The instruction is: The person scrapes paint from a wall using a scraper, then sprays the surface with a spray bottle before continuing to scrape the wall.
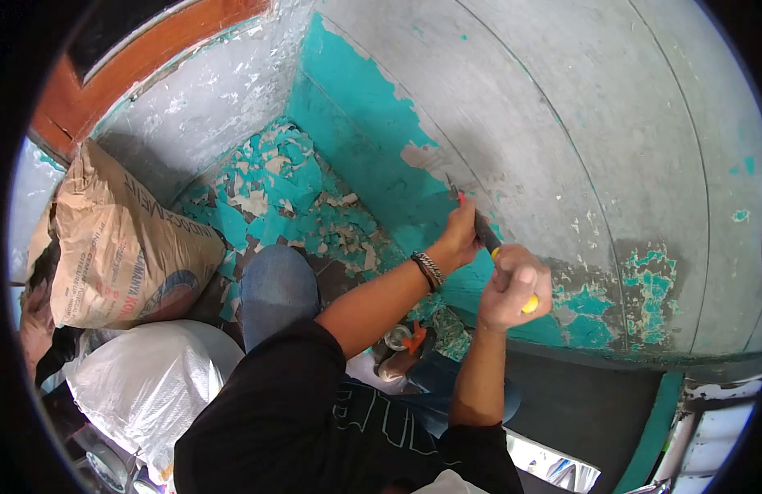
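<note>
A black shirt [274, 428] is closest, with both arms reaching out from it. A knee in blue jeans [280, 284] is bent up below the left arm. On the left side, a shiny white sack [151, 383] sits low, and a big brown paper sack [130, 247] with printed words stands just past it. The right hand [515, 288] has its fingers wrapped around the yellow handle of a tool [488, 236]. The tool's dark part points up and away, toward the wall. The left hand [458, 235] is a bit farther out, right beside the dark part, with a dark chain bracelet [429, 270] on its wrist. Its fingers are curled in next to a small red piece [461, 198], but I cannot tell what they pinch. Both hands are in front of the wall [578, 107], which is mostly bare and gray with long lines across it. Green-blue paint [356, 90] covers its lower part, and the edge of the paint is ragged. Lots of paint flakes [286, 177] are heaped on the floor in the corner. Past the corner is an orange-brown wooden frame [163, 49].
</note>
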The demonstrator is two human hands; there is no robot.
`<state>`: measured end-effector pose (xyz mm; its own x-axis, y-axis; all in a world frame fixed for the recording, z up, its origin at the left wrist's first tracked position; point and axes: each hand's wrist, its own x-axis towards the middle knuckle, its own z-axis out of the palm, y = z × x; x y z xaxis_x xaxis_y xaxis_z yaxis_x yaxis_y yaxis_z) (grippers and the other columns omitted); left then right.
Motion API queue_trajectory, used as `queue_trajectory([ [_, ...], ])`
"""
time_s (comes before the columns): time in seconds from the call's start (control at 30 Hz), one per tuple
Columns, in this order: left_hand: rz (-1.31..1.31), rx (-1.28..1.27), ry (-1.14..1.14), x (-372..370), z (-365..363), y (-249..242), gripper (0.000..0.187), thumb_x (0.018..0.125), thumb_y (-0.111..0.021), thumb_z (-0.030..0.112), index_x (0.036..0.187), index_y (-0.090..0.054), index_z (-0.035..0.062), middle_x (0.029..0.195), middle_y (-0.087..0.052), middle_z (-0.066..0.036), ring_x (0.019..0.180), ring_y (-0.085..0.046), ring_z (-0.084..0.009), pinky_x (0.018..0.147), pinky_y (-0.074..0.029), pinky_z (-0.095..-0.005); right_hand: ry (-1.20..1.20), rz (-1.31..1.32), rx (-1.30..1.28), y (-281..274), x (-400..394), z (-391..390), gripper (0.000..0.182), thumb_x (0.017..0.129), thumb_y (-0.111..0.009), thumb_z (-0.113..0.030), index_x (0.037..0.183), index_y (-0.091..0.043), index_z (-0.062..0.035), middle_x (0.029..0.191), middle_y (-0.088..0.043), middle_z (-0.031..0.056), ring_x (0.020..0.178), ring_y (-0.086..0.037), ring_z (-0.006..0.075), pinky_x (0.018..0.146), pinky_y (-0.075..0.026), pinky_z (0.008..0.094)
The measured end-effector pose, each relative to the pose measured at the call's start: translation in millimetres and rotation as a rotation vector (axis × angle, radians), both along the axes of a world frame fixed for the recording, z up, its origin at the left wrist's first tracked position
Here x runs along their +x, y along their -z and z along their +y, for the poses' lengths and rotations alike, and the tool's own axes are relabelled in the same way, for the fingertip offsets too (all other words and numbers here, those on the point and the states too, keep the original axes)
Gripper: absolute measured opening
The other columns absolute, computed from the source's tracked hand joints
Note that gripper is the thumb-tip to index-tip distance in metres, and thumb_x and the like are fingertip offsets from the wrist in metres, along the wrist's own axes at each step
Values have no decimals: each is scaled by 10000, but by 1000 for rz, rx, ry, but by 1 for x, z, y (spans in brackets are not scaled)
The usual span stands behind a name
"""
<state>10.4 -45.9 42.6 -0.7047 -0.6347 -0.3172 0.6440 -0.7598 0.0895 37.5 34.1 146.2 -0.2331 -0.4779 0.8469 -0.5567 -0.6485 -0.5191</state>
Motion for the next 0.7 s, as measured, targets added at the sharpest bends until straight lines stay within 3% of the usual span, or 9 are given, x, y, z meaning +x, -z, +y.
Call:
queue_trajectory([
  [0.03, -1, -6, 0, 1, -6, 0, 244, 907, -479, 264, 725, -485, 102, 641, -489, -27, 588, -496, -153, 552, -436, -306, 22, -16, 41, -1, 0, -3, 254, 887, -453, -120, 694, -500, 38, 589, -526, 123, 412, -325, 81, 416, -311, 259],
  [0.17, 79, -3, 27, 7, -7, 1, 254, 914, -473, 272, 741, -485, 87, 650, -502, -38, 587, -502, -164, 548, -449, -323, 96, 45, 250, -15, 11, -7, 279, 905, -454, -148, 705, -512, 39, 632, -578, 143, 428, -353, 77, 404, -285, 234],
  [0.33, 76, 93, 8, 6, -13, 10, 260, 922, -465, 286, 757, -476, 86, 641, -487, -35, 606, -510, -169, 548, -454, -330, 109, -20, 170, -3, 11, -12, 273, 907, -475, -153, 715, -523, 35, 643, -570, 124, 439, -373, 81, 404, -290, 234],
  [0.47, 104, 42, 39, 3, -20, 19, 238, 929, -464, 304, 827, -468, 89, 728, -504, -48, 664, -519, -181, 609, -472, -354, 161, -5, 275, -5, 13, -20, 308, 917, -472, -178, 693, -509, 30, 598, -543, 106, 454, -385, 84, 409, -301, 237],
  [0.53, 132, 29, 43, 5, -24, 19, 232, 932, -460, 307, 852, -465, 89, 765, -510, -52, 686, -521, -189, 638, -479, -368, 63, 32, 118, -4, 16, -13, 305, 921, -476, -180, 699, -518, 24, 597, -538, 96, 474, -416, 95, 426, -314, 235],
  [0.6, 34, 121, -25, 18, -22, 5, 218, 902, -459, 318, 942, -525, 114, 703, -511, -5, 613, -515, -142, 520, -443, -291, 186, -19, 198, 3, 16, -16, 301, 920, -477, -175, 696, -519, 22, 590, -531, 90, 481, -434, 103, 440, -327, 231],
  [0.63, 79, 14, -7, 2, -35, 57, 236, 910, -459, 315, 990, -537, 107, 700, -512, -5, 615, -518, -152, 547, -455, -292, 177, 16, 288, 16, 11, -24, 304, 918, -481, -179, 696, -517, 25, 592, -533, 88, 479, -432, 101, 443, -326, 227],
  [0.7, 40, 56, -32, 7, -30, 59, 236, 914, -456, 316, 991, -539, 109, 696, -506, -5, 614, -514, -151, 533, -443, -295, 117, 14, 350, 41, 5, -32, 286, 908, -484, -166, 708, -519, 35, 596, -537, 89, 478, -431, 102, 445, -327, 220],
])
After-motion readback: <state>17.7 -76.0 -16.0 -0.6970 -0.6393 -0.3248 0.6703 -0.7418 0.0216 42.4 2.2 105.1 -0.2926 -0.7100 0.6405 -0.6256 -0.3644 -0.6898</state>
